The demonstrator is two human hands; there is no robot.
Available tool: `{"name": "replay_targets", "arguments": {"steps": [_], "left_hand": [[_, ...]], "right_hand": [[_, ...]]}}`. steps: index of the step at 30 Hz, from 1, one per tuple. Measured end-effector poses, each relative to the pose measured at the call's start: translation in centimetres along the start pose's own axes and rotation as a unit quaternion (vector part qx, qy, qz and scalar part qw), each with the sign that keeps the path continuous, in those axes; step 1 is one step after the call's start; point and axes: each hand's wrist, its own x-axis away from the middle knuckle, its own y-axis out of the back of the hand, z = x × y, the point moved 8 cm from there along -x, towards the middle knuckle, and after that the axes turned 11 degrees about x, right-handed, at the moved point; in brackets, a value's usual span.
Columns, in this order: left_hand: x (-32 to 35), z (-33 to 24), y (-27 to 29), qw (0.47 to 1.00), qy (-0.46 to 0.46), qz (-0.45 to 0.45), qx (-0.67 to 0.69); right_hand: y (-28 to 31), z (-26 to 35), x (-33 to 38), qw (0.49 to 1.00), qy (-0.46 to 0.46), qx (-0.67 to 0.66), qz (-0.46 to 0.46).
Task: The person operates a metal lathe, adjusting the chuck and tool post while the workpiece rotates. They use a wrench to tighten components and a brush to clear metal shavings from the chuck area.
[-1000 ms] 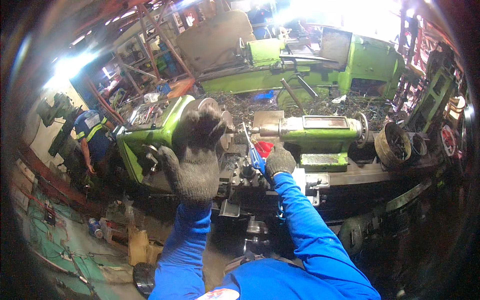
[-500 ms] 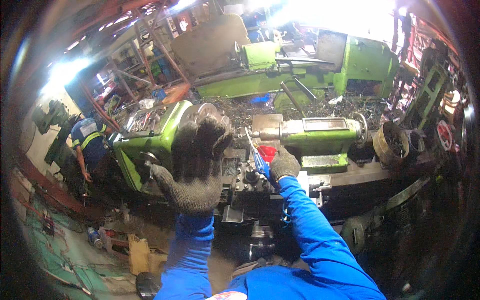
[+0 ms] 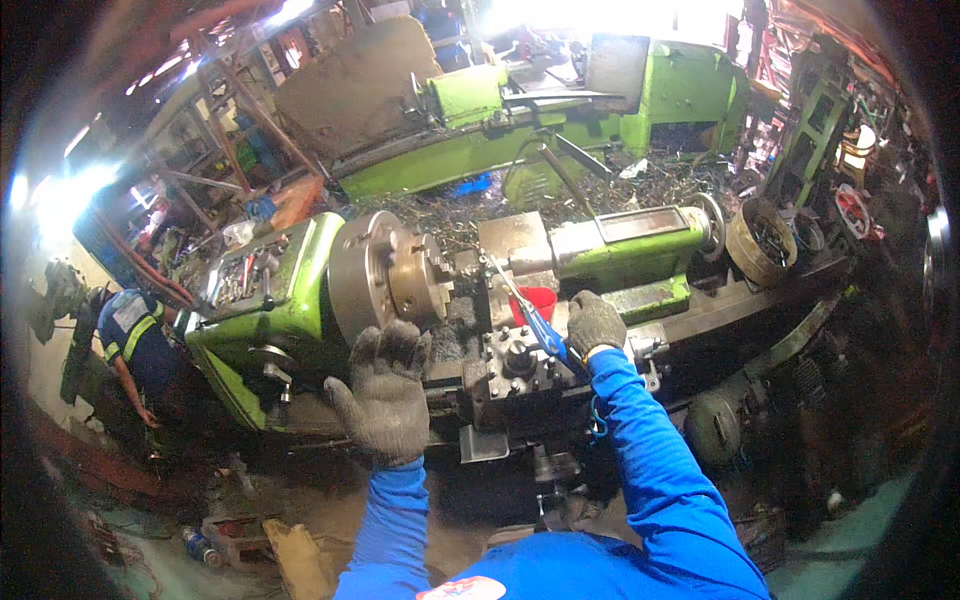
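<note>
A large metal chuck of a green lathe holds a brownish round workpiece. My left hand, in a dark knitted glove, is raised in front of it, fingers stretched and holding nothing. My right hand, gloved alike, is closed behind the tool post; whatever its fingers grip is hidden. Right beside it, a blue air blow gun with a long metal nozzle slants across a red cup. Whether the right hand touches the gun, I cannot tell.
The tailstock with its handwheel stands to the right, near a round bin. Hand tools lie on the headstock. Metal shavings cover the area behind. A person in a dark blue shirt is at the far left.
My left hand has dropped lower, uncovering the chuck and workpiece. My right hand sits slightly farther right of the blow gun's nozzle. The whole view has shifted and tilted.
</note>
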Motion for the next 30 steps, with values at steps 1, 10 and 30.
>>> {"name": "replay_targets", "arguments": {"steps": [1, 10, 30], "left_hand": [[-0.2, 0.3, 0.4, 1.0, 0.012, -0.001, 0.007], [-3.1, 0.7, -3.0, 0.999, -0.033, 0.005, 0.038], [4.0, 2.6, -4.8, 0.987, -0.056, -0.07, -0.135]], "right_hand": [[-0.3, -0.2, -0.1, 1.0, -0.001, 0.003, -0.001], [-0.7, -0.3, -1.2, 1.0, -0.007, 0.026, 0.015], [-0.6, 0.1, -0.6, 0.996, 0.054, -0.063, 0.026]]}}
